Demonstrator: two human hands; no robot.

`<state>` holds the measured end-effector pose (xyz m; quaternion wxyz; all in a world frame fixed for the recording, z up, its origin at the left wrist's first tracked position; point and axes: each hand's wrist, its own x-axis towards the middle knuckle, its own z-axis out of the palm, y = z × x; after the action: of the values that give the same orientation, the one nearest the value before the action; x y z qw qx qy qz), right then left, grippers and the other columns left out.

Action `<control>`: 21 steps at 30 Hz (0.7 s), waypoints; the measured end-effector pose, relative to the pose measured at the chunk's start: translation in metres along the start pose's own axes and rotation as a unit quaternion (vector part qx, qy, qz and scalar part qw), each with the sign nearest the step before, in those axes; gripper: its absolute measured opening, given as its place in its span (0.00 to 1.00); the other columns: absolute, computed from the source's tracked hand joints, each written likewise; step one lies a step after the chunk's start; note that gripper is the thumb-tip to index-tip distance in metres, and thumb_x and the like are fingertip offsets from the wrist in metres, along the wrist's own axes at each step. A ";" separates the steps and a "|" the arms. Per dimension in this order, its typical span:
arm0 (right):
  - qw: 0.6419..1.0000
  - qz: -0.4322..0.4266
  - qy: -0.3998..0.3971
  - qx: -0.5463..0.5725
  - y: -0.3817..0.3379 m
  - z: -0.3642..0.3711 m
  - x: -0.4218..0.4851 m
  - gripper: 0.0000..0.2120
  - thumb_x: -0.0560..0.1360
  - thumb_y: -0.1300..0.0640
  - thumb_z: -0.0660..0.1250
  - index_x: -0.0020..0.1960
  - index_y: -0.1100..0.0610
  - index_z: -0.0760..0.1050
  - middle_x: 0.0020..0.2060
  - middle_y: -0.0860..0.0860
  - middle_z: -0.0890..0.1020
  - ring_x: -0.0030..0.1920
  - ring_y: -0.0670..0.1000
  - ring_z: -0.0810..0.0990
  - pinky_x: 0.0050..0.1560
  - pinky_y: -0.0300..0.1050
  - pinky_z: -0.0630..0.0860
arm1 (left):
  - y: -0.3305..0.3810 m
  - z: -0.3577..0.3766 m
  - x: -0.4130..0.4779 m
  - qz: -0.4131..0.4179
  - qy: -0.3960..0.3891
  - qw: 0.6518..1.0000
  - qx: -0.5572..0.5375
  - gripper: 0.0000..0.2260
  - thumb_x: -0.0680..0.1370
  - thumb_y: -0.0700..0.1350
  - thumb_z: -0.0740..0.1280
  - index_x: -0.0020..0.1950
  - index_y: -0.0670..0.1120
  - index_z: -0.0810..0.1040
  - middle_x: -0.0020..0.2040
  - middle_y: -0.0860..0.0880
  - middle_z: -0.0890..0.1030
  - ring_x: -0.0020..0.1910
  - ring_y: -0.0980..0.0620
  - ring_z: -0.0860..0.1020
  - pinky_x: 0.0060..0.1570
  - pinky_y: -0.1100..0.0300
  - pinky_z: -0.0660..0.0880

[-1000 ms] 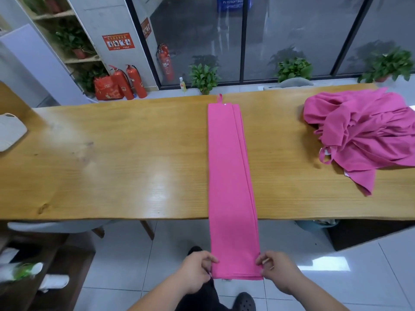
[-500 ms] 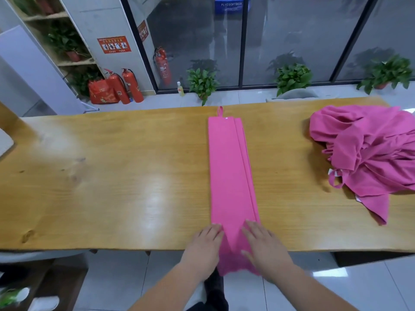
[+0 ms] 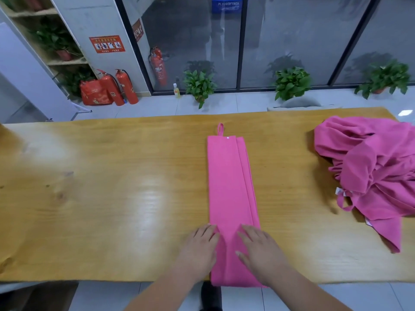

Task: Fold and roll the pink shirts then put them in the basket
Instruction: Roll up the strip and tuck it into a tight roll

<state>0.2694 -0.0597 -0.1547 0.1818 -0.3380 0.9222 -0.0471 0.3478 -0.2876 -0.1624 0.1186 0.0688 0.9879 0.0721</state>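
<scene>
A pink shirt (image 3: 230, 180) folded into a long narrow strip lies across the wooden table (image 3: 112, 198), its loop end at the far side and its doubled-over near end at the table's front edge. My left hand (image 3: 199, 249) lies flat with straight fingers on the strip's left edge. My right hand (image 3: 258, 248) presses flat on its right half. A crumpled heap of pink shirts (image 3: 372, 173) sits at the table's right end. No basket is in view.
Potted plants (image 3: 199, 85) and red fire extinguishers (image 3: 116, 86) stand on the floor beyond the table by the glass wall. A grey chair back (image 3: 303, 104) shows behind the far edge. A shelf unit stands at the far left.
My hands brought the strip's hanging end up from below the table edge, folded it onto the table and now press it flat. The view has shifted closer and lower.
</scene>
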 end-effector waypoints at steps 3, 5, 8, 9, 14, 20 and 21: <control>0.998 -0.036 0.037 -0.020 0.001 0.013 -0.012 0.25 0.79 0.35 0.58 0.60 0.49 0.85 0.58 0.47 0.85 0.56 0.49 0.84 0.59 0.51 0.83 | 0.000 0.008 -0.008 0.057 0.055 0.997 -0.024 0.12 0.77 0.53 0.64 0.57 0.51 0.80 0.59 0.52 0.80 0.61 0.49 0.77 0.62 0.50 0.78; 0.995 -0.070 0.068 -0.030 0.004 0.019 -0.017 0.19 0.78 0.36 0.62 0.52 0.48 0.85 0.48 0.45 0.83 0.46 0.49 0.83 0.52 0.49 0.84 | -0.001 0.011 -0.010 0.092 0.093 0.991 -0.030 0.07 0.76 0.55 0.67 0.46 0.53 0.79 0.47 0.55 0.77 0.51 0.51 0.77 0.53 0.53 0.79; 0.993 -0.066 0.084 -0.039 0.009 0.015 -0.011 0.16 0.77 0.37 0.63 0.44 0.45 0.83 0.38 0.42 0.80 0.38 0.48 0.81 0.43 0.47 0.83 | -0.012 0.008 -0.001 0.114 0.103 0.988 -0.036 0.07 0.78 0.56 0.67 0.43 0.55 0.75 0.41 0.56 0.76 0.46 0.53 0.75 0.49 0.53 0.78; 0.995 -0.048 0.078 -0.025 0.010 0.009 -0.006 0.16 0.78 0.37 0.62 0.44 0.45 0.82 0.38 0.41 0.81 0.38 0.47 0.82 0.42 0.46 0.82 | -0.017 0.006 0.005 0.111 0.104 0.987 -0.046 0.06 0.79 0.56 0.66 0.45 0.55 0.75 0.42 0.57 0.76 0.47 0.53 0.75 0.50 0.53 0.77; 0.994 0.048 0.077 0.063 0.018 -0.040 0.046 0.15 0.84 0.41 0.58 0.65 0.44 0.78 0.58 0.42 0.80 0.62 0.46 0.77 0.60 0.45 0.77 | -0.051 -0.023 0.049 0.027 0.120 0.987 -0.104 0.10 0.81 0.55 0.62 0.61 0.57 0.76 0.56 0.56 0.77 0.58 0.51 0.75 0.57 0.51 0.75; 0.962 0.172 0.026 0.213 0.048 -0.086 0.123 0.26 0.83 0.49 0.66 0.80 0.54 0.69 0.74 0.50 0.76 0.72 0.53 0.75 0.72 0.47 0.71 | -0.103 -0.052 0.107 -0.074 0.087 0.986 -0.125 0.22 0.80 0.53 0.64 0.74 0.53 0.73 0.65 0.52 0.76 0.65 0.48 0.73 0.66 0.51 0.73; 0.954 0.188 0.024 0.232 0.050 -0.092 0.133 0.27 0.83 0.50 0.66 0.80 0.55 0.68 0.74 0.51 0.76 0.71 0.54 0.76 0.71 0.47 0.71 | -0.110 -0.055 0.115 -0.084 0.080 0.984 -0.134 0.24 0.80 0.52 0.65 0.76 0.52 0.72 0.67 0.52 0.75 0.67 0.47 0.72 0.67 0.51 0.72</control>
<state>0.1110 -0.1099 -0.1201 0.2386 -0.1056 0.9369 -0.2329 0.2105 -0.3848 -0.1529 0.0527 -0.0368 0.9779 0.1988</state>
